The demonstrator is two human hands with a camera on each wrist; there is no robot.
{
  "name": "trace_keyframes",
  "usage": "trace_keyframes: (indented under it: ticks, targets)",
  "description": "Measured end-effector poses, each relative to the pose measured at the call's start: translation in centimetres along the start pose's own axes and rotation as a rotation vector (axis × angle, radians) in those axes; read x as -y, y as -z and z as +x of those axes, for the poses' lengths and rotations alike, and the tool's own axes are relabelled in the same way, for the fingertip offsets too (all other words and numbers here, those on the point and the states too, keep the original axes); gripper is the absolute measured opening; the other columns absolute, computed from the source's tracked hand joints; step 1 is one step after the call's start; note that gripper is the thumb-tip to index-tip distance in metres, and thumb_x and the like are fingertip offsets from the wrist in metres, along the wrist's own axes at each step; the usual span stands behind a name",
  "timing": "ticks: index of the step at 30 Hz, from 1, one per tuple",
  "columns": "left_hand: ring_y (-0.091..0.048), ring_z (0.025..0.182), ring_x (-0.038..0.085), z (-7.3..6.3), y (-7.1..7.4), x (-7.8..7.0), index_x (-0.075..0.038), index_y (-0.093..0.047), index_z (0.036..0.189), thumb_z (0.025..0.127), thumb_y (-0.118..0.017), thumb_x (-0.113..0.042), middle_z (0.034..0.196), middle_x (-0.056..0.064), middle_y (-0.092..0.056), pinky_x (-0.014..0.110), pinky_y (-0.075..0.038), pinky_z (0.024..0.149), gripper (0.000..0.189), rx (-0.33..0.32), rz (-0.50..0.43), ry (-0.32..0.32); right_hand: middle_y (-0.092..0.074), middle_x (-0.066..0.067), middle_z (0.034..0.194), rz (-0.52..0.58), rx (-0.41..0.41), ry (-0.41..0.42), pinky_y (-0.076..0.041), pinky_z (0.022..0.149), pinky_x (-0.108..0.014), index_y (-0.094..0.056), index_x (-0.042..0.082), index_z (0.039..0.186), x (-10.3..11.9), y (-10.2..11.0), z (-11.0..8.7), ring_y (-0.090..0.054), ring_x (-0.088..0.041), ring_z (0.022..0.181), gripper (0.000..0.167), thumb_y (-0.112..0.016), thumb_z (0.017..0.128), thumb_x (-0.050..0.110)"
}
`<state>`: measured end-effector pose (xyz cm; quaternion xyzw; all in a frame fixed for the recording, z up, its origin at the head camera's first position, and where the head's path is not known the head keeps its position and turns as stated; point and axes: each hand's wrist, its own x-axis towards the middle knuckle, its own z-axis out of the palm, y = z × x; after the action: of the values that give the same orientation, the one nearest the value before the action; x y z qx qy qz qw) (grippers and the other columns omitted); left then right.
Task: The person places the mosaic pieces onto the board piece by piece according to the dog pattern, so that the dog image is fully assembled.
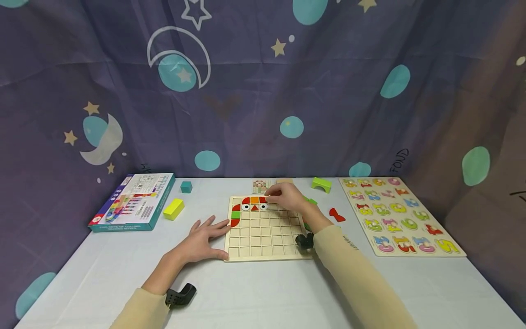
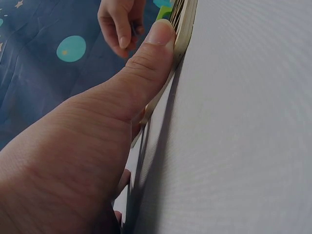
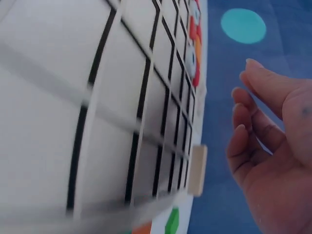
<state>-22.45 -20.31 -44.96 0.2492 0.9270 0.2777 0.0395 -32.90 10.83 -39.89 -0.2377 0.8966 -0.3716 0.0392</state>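
Left hand [image 2: 83, 131], mine: large in the foreground, thumb against the edge of a pale wooden board [image 2: 185, 34]. Right hand [image 2: 117, 20], also mine: beyond, fingers pointing down, before dark blue cloth [image 2: 29, 83] with teal oval [image 2: 71, 48]. Green piece [image 2: 164, 13], partly hidden, near my thumb tip. White tabletop [image 2: 243, 122].

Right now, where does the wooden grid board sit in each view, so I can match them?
Head: below centre, wooden grid board flat on the table.
Left wrist: top, right of centre, nearly edge-on, partly behind the left hand.
Right wrist: fills the left side.
Shared landmark: the right hand.
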Motion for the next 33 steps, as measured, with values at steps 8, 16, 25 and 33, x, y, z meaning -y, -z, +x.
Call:
trace_keyframes:
  ticks: [8,16,25,33]
  targets:
    - [-0.014,0.150,0.043,0.0,0.1,-0.2,-0.013,-0.056,0.146,0.067,-0.086,-0.060,0.157,0.002,-0.042,0.069,-0.001,0.114,0.096,0.006,-0.001,0.011,-0.068,-0.003,0.099,-0.020,-0.027,-0.056,-0.050,0.080,-0.036,-0.075,0.004,0.116,-2.1,2.5,-2.5,-0.058,-0.021,0.086,0.024,-0.070,0.097,0.018]
    - [-0.014,0.150,0.043,0.1,0.0,0.0,-0.014,-0.056,0.146,0.068,-0.086,-0.060,0.157,0.002,-0.042,0.069,-0.001,0.114,0.096,0.000,0.002,0.010,-0.067,-0.006,0.097,-0.058,-0.062,-0.038,-0.051,0.080,-0.039,-0.072,-0.003,0.116,-4.7,5.1,-4.9,-0.059,-0.023,0.086,0.026,-0.069,0.096,0.014]
    - [-0.014,0.150,0.045,-0.1,0.0,0.0,-0.012,-0.056,0.146,0.069,-0.087,-0.055,0.157,0.005,-0.042,0.069,0.000,0.114,0.093,-0.006,-0.008,0.002,-0.067,-0.009,0.098,-0.120,-0.089,-0.124,-0.051,0.080,-0.040,-0.072,0.001,0.116,-6.9,6.6,-6.1,-0.062,-0.026,0.088,0.025,-0.071,0.095,0.015]
    - [-0.014,0.150,0.044,0.0,0.0,0.0,-0.014,-0.055,0.146,0.068,-0.087,-0.056,0.157,0.003,-0.041,0.069,-0.001,0.114,0.095,0.000,0.002,0.004,-0.066,-0.012,0.101,-0.127,-0.087,-0.177,-0.053,0.085,-0.042,-0.070,-0.001,0.116,-7.9,6.4,-5.9,-0.062,-0.031,0.093,0.027,-0.071,0.095,0.015]
